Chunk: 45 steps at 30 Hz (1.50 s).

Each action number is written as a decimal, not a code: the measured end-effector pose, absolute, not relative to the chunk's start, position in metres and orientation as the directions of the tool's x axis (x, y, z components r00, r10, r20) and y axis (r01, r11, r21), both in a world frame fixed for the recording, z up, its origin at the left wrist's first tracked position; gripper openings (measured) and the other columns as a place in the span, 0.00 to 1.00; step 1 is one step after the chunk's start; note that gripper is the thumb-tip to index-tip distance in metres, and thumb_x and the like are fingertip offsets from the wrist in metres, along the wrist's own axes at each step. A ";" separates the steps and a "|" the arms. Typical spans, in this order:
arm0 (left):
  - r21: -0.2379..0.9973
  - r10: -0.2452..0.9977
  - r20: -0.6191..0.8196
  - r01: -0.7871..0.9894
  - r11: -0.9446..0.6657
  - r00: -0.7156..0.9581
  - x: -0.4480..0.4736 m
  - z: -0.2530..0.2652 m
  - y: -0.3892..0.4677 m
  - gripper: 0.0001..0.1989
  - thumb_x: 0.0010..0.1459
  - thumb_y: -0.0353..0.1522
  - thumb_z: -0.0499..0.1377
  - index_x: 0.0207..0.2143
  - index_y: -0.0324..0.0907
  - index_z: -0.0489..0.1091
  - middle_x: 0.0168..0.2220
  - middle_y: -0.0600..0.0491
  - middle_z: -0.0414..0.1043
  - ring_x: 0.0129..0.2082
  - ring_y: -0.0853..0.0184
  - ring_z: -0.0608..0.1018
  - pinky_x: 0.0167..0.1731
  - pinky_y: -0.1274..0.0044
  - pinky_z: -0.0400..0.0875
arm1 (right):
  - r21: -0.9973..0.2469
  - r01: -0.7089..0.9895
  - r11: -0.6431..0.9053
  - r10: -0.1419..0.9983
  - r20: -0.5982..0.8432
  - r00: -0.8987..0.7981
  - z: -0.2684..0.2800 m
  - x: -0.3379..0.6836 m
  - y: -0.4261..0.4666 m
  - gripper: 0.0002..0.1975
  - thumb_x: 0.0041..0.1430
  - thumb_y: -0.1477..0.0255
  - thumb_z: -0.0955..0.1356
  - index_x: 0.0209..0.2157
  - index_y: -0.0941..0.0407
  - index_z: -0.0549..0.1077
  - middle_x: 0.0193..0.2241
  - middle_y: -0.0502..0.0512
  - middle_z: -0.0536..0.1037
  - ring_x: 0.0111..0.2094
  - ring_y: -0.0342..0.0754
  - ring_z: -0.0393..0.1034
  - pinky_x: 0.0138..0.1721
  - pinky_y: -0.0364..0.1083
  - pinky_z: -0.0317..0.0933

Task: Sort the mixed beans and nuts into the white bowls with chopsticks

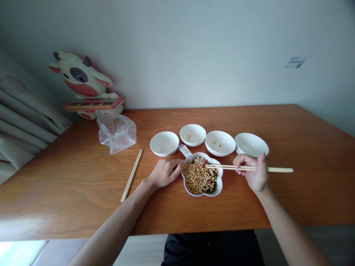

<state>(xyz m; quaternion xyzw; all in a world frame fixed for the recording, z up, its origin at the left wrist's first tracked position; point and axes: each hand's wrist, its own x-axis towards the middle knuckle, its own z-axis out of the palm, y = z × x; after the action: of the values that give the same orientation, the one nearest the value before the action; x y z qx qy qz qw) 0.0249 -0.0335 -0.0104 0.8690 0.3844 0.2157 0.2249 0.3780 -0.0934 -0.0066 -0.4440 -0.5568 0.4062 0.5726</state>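
Observation:
A flower-shaped bowl (219, 184) with a short labelled handle holds yellow soybeans, peanuts, some reddish pieces and dark green bits. My left hand (166, 172) is closed at the bowl's left rim, its thumb and curled fingers against the edge; the fingertips are partly hidden. In my right hand (253, 173) is a pair of wooden chopsticks (277, 170), held level, with the tips among the peanuts and reddish pieces at the bowl's upper right. Whether the tips pinch a piece, I cannot tell.
Several white bowls stand in a row behind: a leftmost bowl (164, 143), a second (192, 135) and third (220, 143) with small pieces inside, and a rightmost bowl (252, 144). Other chopsticks (131, 175), a plastic bag (118, 133) and a cow-shaped toy keyboard (88, 88) are left.

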 end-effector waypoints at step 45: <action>0.610 0.756 0.143 0.545 -0.576 0.638 0.026 -0.010 -0.033 0.23 0.80 0.40 0.45 0.29 0.43 0.60 0.26 0.55 0.68 0.24 0.69 0.66 0.29 0.73 0.57 | -0.842 0.224 0.490 0.772 0.539 0.337 0.019 0.316 -0.029 0.41 0.74 0.41 0.53 0.22 0.51 0.77 0.18 0.57 0.72 0.22 0.52 0.67 0.23 0.51 0.52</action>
<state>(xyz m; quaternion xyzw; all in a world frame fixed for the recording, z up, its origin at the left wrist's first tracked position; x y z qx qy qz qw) 0.0255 -0.0327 -0.0104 0.8651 0.3760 0.1984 0.2661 0.3156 -0.0290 0.0186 -0.4621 -0.5389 0.2032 0.6743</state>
